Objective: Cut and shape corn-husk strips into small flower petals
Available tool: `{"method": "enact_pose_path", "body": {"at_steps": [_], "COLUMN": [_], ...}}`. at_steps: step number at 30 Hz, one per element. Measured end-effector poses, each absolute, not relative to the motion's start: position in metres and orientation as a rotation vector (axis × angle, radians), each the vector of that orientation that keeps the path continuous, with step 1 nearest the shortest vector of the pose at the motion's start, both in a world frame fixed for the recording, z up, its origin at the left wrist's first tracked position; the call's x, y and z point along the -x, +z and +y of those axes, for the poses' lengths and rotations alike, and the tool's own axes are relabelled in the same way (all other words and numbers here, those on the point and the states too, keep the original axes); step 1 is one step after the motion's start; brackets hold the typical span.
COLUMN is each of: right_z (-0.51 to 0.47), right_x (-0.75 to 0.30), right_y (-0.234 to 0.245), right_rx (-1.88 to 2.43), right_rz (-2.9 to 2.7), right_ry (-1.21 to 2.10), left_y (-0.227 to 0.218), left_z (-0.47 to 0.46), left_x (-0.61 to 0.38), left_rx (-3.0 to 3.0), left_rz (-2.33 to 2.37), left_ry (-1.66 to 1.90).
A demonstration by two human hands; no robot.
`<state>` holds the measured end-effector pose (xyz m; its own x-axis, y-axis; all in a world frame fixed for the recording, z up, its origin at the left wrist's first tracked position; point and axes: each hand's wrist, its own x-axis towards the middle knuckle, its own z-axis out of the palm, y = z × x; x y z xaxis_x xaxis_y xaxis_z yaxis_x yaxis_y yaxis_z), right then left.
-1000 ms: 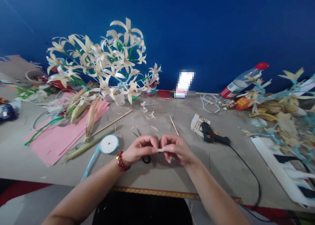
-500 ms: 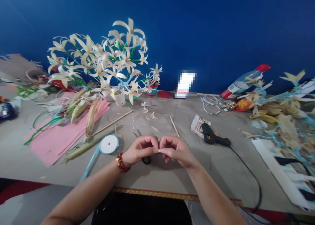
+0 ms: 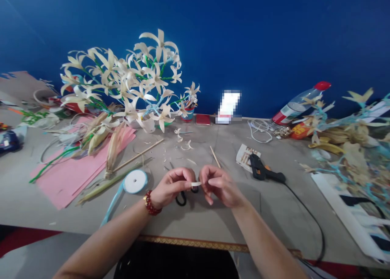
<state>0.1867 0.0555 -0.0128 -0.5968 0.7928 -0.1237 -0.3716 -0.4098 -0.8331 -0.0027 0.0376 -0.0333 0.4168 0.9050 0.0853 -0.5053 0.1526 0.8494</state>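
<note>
My left hand (image 3: 175,186) is closed, with thumb and forefinger pinching a small cream petal (image 3: 195,184). The petal's free end points right, toward my right hand (image 3: 219,185). That hand is beside the tip with its fingers loosely curled and apart from the thumb; I cannot tell whether a finger touches the petal. Below and behind my hands lie black-handled scissors (image 3: 181,198), partly hidden by the left hand. A white spool of light-blue ribbon (image 3: 135,181) lies left of my left wrist, its loose end trailing toward the table's front edge.
Cream handmade flowers (image 3: 156,79) stand at the back left. Pink paper sheets (image 3: 61,185) and dried husks (image 3: 113,149) lie at left. A black glue gun (image 3: 265,170) rests at right, its cord running to the front edge. Behind it stands a leaning bottle (image 3: 297,106).
My right thumb and fingers have come off the petal and parted, moving slightly right. The petal now shows more, sticking out of my left pinch.
</note>
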Motion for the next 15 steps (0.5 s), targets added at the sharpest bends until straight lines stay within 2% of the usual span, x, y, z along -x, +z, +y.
{"method": "enact_pose_path", "body": {"at_steps": [4, 9, 11, 15], "right_z": [0.0501, 0.0531, 0.0532, 0.0470], "right_x": [-0.1818, -0.1852, -0.1873, -0.1844], "right_y": [-0.0132, -0.0151, -0.0136, -0.0096], "right_rx": [0.778, 0.790, 0.837, 0.869], "right_rz": [-1.226, -1.127, -1.187, -1.664], "right_ry": [1.941, 1.844, 1.690, 1.197], "left_y": [-0.0337, -0.0328, -0.0319, -0.0305], "left_z": [0.0378, 0.0384, 0.0386, 0.0392], "left_x": [0.0032, 0.0009, 0.0008, 0.0016], "left_rx": [-0.966, -0.952, -0.913, -0.774], "left_rz": [0.537, 0.524, 0.527, 0.561], "left_ry": [1.026, 1.069, 1.087, 1.030]}}
